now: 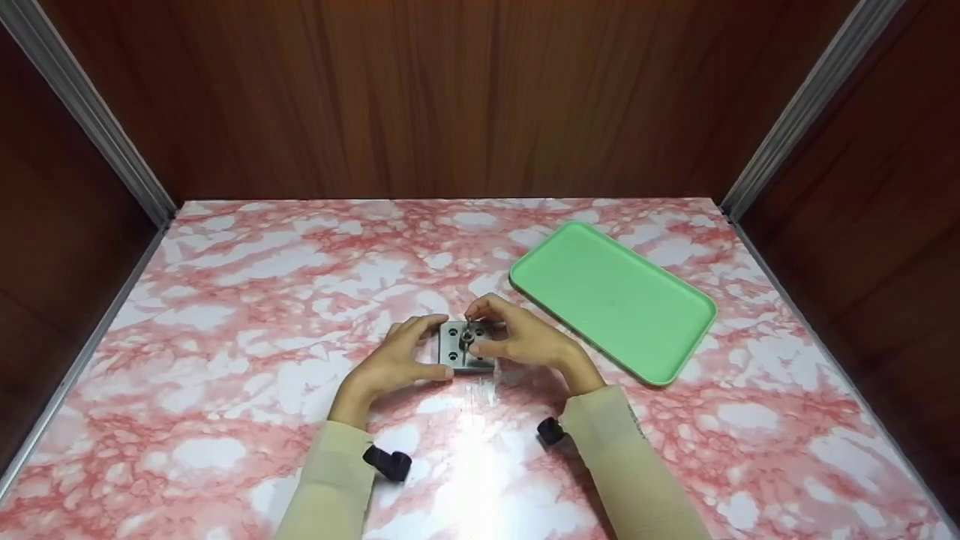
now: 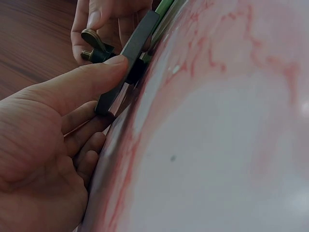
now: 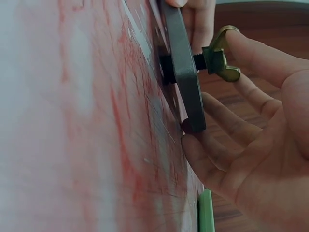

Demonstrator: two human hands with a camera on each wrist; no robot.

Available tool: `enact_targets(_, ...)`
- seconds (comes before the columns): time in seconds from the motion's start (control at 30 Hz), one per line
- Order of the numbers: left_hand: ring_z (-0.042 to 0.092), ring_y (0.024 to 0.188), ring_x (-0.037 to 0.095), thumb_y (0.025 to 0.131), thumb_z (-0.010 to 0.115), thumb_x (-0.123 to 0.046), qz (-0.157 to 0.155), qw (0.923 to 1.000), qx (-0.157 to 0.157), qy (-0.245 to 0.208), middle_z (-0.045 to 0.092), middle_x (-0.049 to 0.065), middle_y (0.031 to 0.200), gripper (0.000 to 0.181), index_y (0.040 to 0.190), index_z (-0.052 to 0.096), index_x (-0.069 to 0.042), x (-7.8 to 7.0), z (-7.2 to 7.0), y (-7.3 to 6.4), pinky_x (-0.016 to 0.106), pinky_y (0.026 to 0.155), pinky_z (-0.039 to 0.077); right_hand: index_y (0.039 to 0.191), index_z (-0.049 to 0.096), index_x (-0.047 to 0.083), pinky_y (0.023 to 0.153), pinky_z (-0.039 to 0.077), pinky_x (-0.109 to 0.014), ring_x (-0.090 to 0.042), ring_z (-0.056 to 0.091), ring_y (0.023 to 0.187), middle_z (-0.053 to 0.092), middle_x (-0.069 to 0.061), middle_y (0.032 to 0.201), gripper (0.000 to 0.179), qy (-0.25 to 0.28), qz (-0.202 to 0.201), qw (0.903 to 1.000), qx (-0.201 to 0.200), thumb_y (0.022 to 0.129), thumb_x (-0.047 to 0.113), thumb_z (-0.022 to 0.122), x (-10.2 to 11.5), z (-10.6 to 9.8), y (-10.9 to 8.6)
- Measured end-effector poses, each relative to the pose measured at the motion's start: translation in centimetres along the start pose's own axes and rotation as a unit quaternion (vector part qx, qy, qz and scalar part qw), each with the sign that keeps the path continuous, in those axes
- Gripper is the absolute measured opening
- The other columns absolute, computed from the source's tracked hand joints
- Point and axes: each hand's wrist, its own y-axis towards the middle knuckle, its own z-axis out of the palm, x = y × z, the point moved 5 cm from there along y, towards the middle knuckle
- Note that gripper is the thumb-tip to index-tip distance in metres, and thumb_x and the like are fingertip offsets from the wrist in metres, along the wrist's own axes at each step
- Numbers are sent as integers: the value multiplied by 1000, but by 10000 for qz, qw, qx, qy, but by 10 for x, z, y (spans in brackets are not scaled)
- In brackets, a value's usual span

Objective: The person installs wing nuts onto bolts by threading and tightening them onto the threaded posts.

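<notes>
A grey rectangular metal plate (image 1: pixel 449 343) with holes near its corners sits in the middle of the table. Through its centre runs a threaded bolt (image 3: pixel 199 62), and a brass-coloured wing nut (image 3: pixel 215 60) is on the bolt's upper end. My left hand (image 1: pixel 391 364) holds the plate from the left, thumb on the near edge and fingers at the far one. From the right, my right hand (image 1: pixel 531 337) pinches the wing nut's wings between thumb and index finger. In the right wrist view, a dark bolt head (image 3: pixel 167 70) shows under the plate, between it and the tabletop.
A light green tray (image 1: pixel 611 304) lies at an angle to the right, behind the right forearm. The table (image 1: pixel 225 337) has a red and white marbled top. Brown wood panels (image 1: pixel 465 97) enclose it at the back and sides.
</notes>
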Motion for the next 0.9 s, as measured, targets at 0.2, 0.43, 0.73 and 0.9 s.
enact_targets(0.2, 42, 137, 27, 81, 93, -24, 7, 10000, -38, -7, 51, 7, 151, 94, 162, 46, -25, -1, -1, 0, 53, 118, 36, 133, 54, 2, 110, 49, -49, -33, 61, 122, 65, -18, 131, 48, -178, 10, 9997, -182, 94, 9, 81, 3, 0, 1)
enact_targets(0.43, 42, 138, 28, 81, 92, -25, 55, 10000, -45, -23, 52, 7, 152, 92, 161, 46, -23, 0, 0, 0, 54, 117, 37, 132, 53, 1, 108, 49, -52, -34, 61, 119, 65, -18, 129, 49, -163, -27, 9996, -237, 93, 10, 82, 3, 2, 1)
enact_targets(0.73, 42, 138, 28, 81, 93, -24, 89, 9999, -83, -80, 52, 5, 154, 91, 161, 47, -21, 0, 1, 1, 54, 118, 36, 131, 54, 2, 107, 48, -54, -36, 62, 119, 66, -20, 127, 49, -268, -62, 9992, -294, 93, 11, 82, 4, 1, 0)
enact_targets(0.9, 42, 138, 29, 81, 93, -25, 97, 9999, -97, -97, 52, 8, 152, 91, 160, 48, -21, 0, 1, 1, 55, 118, 36, 130, 54, 2, 106, 48, -52, -34, 63, 117, 67, -18, 126, 48, -397, -72, 9987, -310, 93, 11, 83, 3, 1, 0)
